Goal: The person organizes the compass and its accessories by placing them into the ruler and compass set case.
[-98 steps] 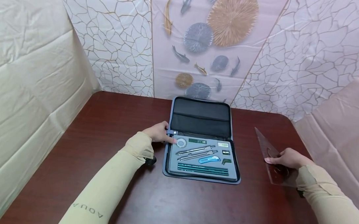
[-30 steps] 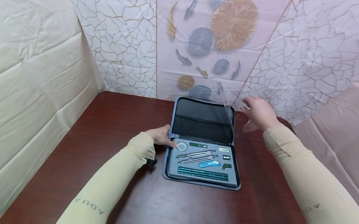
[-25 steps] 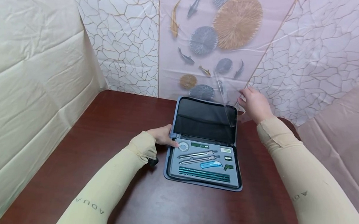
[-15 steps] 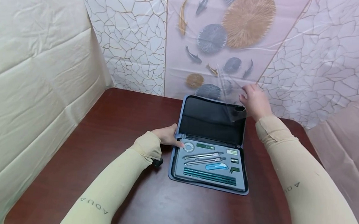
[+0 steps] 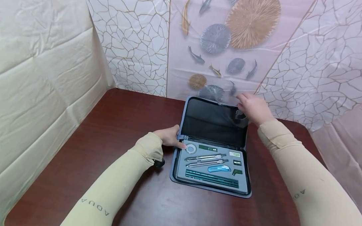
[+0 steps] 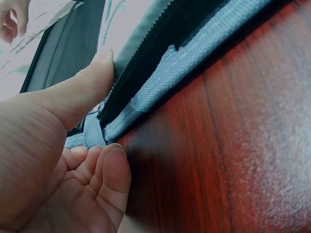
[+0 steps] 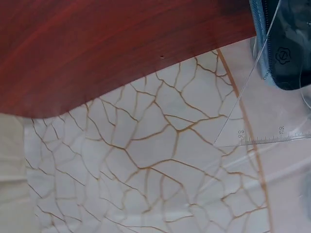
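A blue-grey zippered drawing-set case (image 5: 173, 169) lies unfolded on the table, its black lid (image 5: 212, 125) at the back. My left hand (image 5: 169, 137) grips its left edge by the hinge; in the left wrist view the thumb (image 6: 90, 85) presses inside the edge and the fingers curl outside. Over the lid's right side, my right hand (image 5: 252, 107) holds a clear set square (image 5: 239, 119). Its ruled edge (image 7: 277, 139) shows in the right wrist view, but those fingers do not. The grey tray bears a round disc (image 5: 191, 148), two compasses (image 5: 207, 160) and a blue cutter (image 5: 219, 168).
Dark green pencils (image 5: 211, 178), a sharpener (image 5: 237, 162), an eraser (image 5: 234, 154) and a green lead box (image 5: 208, 148) also sit in the tray. The brown table (image 5: 133, 111) ends at patterned cloth (image 5: 136, 44) behind and cream cloth (image 5: 48, 81) on the left.
My right hand has brought the set square from the table at the right to above the lid, then lowered it slightly. The left hand keeps its hold on the case.
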`<state>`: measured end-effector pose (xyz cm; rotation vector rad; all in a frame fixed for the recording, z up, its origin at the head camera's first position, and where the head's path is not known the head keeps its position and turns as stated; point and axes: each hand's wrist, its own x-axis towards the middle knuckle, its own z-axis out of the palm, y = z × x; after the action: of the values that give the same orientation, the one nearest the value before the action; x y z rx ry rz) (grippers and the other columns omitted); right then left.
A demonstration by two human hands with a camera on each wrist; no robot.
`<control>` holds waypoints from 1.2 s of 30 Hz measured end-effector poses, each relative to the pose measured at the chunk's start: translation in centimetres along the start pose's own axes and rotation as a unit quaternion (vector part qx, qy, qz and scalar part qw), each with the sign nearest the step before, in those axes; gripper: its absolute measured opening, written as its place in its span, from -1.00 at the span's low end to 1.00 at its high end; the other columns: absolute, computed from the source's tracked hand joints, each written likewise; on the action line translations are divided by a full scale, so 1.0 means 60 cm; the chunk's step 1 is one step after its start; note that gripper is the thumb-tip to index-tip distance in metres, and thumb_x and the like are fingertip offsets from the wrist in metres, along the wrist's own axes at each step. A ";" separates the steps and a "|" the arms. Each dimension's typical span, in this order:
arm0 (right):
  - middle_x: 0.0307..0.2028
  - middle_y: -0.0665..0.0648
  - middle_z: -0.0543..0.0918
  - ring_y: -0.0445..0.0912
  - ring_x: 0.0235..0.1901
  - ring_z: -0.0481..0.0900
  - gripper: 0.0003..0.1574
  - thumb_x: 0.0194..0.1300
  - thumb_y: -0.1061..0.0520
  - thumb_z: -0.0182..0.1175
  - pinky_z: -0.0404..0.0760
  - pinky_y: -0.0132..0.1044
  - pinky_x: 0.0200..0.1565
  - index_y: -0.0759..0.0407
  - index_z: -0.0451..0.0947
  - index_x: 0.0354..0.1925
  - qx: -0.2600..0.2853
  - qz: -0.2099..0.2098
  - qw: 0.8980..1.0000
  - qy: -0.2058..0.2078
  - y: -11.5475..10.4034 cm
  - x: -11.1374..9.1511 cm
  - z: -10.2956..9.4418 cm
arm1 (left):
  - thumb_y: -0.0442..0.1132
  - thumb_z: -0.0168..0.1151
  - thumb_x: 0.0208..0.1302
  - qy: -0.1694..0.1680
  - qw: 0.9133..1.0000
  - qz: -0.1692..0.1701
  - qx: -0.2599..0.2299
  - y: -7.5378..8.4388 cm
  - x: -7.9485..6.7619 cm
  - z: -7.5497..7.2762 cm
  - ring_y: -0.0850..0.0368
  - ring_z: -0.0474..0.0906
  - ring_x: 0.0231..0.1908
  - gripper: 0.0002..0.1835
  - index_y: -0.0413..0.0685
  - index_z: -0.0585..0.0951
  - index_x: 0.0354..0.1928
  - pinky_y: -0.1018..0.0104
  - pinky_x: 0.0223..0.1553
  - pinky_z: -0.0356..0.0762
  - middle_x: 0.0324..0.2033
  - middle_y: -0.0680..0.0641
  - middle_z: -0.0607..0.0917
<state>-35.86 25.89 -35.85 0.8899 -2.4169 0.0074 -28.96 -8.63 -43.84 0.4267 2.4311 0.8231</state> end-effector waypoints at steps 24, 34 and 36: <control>-0.20 0.25 0.55 0.14 -0.15 0.57 -0.64 0.14 0.45 0.27 0.32 0.07 0.13 0.22 0.52 -0.09 -0.104 -0.098 0.977 -0.156 -0.064 0.021 0.063 | 0.13 0.42 0.09 -0.002 1.000 -0.005 0.005 -0.007 0.005 0.004 0.08 0.36 -0.29 -0.34 -0.12 0.25 -0.08 0.27 -0.26 0.28 -0.37 -0.06 0.37; -0.18 0.23 0.57 0.08 -0.17 0.61 -0.62 0.20 0.50 0.20 0.16 0.06 0.28 0.22 0.53 -0.04 -0.133 -0.117 0.969 -0.171 -0.084 0.005 0.066 | 0.11 0.42 0.11 -0.002 1.000 -0.001 0.004 -0.002 0.000 0.000 0.08 0.35 -0.29 -0.34 -0.14 0.26 -0.06 0.28 -0.27 0.28 -0.38 -0.05 0.36; -0.15 0.23 0.56 0.08 -0.15 0.60 -0.59 0.20 0.49 0.21 0.17 0.07 0.27 0.21 0.52 0.00 -0.134 -0.115 0.967 -0.183 -0.086 0.002 0.065 | 0.11 0.42 0.11 -0.002 1.000 0.000 0.004 0.000 -0.002 0.000 0.09 0.34 -0.32 -0.34 -0.15 0.26 -0.06 0.28 -0.28 0.27 -0.40 -0.04 0.34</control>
<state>-34.80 21.03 -39.99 1.1125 -2.5419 -0.6046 -28.86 -8.68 -43.81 0.4308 2.4314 0.8127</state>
